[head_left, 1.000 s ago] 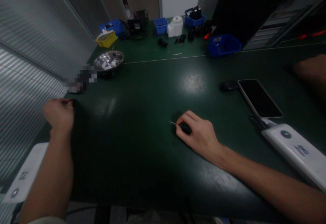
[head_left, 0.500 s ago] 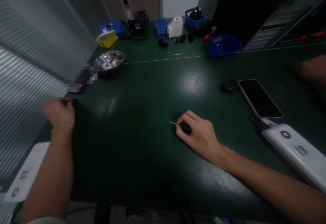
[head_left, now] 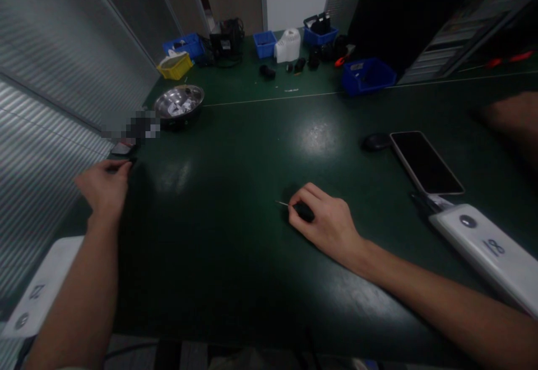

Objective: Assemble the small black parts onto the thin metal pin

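At green counter (head_left: 227,157), clamping screwdriver (head_left: 303,211) between fingers of right hand (head_left: 328,218), pinching small dark piece (head_left: 133,161) with left hand (head_left: 105,185); seemingly handling piece, calling for steady grip next.

Person's left arm (head_left: 84,294) reaches forward, left hand (head_left: 105,190) in a thumb-and-finger pinch. Right arm (head_left: 437,290) slants in from lower right, right hand (head_left: 330,221) curled, thumb tip close to index fingertip

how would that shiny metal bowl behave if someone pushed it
The metal bowl is probably stiff, judging by its shiny metal wall. Its flared, sloping sides suggest it could rock if pushed at the rim. The white pieces inside look loose and would likely shift.
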### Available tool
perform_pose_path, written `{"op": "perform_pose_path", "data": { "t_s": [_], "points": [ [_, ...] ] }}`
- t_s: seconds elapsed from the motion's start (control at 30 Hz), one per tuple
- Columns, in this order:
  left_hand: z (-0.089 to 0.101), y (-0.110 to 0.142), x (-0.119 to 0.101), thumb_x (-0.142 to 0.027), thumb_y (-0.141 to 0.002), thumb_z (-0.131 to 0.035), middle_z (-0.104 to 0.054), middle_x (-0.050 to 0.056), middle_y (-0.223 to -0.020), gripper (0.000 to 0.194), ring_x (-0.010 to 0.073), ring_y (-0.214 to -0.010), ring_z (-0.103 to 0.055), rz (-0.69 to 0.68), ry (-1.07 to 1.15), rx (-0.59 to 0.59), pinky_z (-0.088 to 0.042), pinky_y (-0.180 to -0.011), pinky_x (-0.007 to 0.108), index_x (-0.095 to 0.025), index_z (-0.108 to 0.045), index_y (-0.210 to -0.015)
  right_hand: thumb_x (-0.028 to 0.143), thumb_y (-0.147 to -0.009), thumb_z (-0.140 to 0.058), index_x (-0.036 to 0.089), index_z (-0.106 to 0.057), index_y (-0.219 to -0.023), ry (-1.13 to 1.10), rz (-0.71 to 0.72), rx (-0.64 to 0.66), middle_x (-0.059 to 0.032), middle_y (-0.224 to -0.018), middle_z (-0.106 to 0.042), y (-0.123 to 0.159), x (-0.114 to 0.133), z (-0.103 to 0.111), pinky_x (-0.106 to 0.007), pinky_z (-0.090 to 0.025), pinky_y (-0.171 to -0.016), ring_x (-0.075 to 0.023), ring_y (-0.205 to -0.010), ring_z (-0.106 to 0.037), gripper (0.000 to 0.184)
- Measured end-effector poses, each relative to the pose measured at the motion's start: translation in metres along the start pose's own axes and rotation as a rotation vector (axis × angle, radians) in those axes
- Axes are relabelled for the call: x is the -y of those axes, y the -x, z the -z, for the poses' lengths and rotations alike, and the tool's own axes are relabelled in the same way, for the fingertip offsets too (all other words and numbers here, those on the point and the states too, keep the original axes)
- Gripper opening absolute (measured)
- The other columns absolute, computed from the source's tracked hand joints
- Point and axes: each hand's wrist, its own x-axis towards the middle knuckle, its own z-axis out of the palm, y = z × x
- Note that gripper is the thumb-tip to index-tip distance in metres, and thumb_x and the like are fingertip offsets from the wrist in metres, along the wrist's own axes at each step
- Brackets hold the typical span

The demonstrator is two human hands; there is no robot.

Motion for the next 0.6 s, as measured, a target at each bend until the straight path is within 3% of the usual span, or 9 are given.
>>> {"op": "perform_pose_path", "data": {
  "t_s": [0.07, 0.17, 0.23, 0.33, 0.43, 0.6],
  "points": [
    [-0.001, 0.009, -0.03, -0.04, -0.092, -0.066, -0.072, 0.006, -0.098, 0.036, 0.0201, -0.084, -0.059, -0.099, 0.091, 0.014, -0.045, -0.088, 0.035, -0.012, -0.075, -0.113, 0.03, -0.096, -0.057, 0.022, -0.065, -0.096, -0.001, -0.001, 0.006, -0.0005, -0.098, -0.064, 0.0, 0.0, 0.0, -0.025, -0.039, -0.059, -0.0099, -0.068, -0.057, 0.011],
    [0.001, 0.043, -0.095, -0.041, -0.091, -0.07, -0.073, 0.002, -0.113, 0.031, 0.0176, -0.099, -0.066, -0.343, 0.284, 0.128, -0.05, -0.093, 0.03, -0.019, -0.075, -0.112, 0.03, -0.096, -0.056, 0.022, -0.065, -0.096, -0.003, -0.006, 0.006, -0.0007, -0.098, -0.064, -0.001, 0.001, 0.001, -0.024, -0.039, -0.059, -0.0102, -0.069, -0.057, 0.012],
    [0.004, 0.078, -0.141, -0.032, -0.09, -0.072, -0.073, 0.005, -0.112, 0.02, 0.019, -0.102, -0.067, -0.654, 0.587, 0.295, -0.052, -0.096, 0.034, -0.018, -0.075, -0.104, 0.03, -0.096, -0.056, 0.022, -0.065, -0.095, -0.008, -0.009, 0.002, -0.0012, -0.098, -0.064, -0.002, 0.002, 0.001, -0.024, -0.039, -0.059, -0.0104, -0.069, -0.057, 0.012],
    [0.007, 0.127, -0.191, -0.022, -0.094, -0.068, -0.073, 0.005, -0.109, 0.013, 0.0174, -0.1, -0.068, -0.971, 0.79, 0.567, -0.055, -0.091, 0.033, -0.021, -0.074, -0.105, 0.029, -0.095, -0.057, 0.022, -0.065, -0.093, -0.025, -0.021, -0.025, -0.0014, -0.096, -0.065, -0.002, 0.003, 0.0, -0.024, -0.041, -0.061, -0.0113, -0.071, -0.058, 0.011],
    [0.004, 0.153, -0.206, -0.017, -0.095, -0.064, -0.072, 0.007, -0.107, 0.013, 0.0166, -0.096, -0.068, -1.038, 0.865, 0.658, -0.056, -0.085, 0.031, -0.02, -0.072, -0.105, 0.028, -0.094, -0.058, 0.022, -0.064, -0.091, -0.042, -0.025, -0.042, -0.0009, -0.094, -0.064, -0.003, 0.004, 0.0, -0.025, -0.042, -0.064, -0.0116, -0.072, -0.059, 0.009],
    [-0.003, 0.151, -0.197, -0.016, -0.096, -0.063, -0.071, 0.008, -0.111, 0.015, 0.0177, -0.101, -0.066, -1.005, 0.873, 0.686, -0.056, -0.089, 0.033, -0.019, -0.07, -0.109, 0.027, -0.093, -0.058, 0.021, -0.064, -0.09, -0.059, 0.007, 0.002, -0.0003, -0.091, -0.063, -0.003, 0.004, -0.001, -0.025, -0.043, -0.064, -0.0114, -0.07, -0.058, 0.008]
  ]
}}
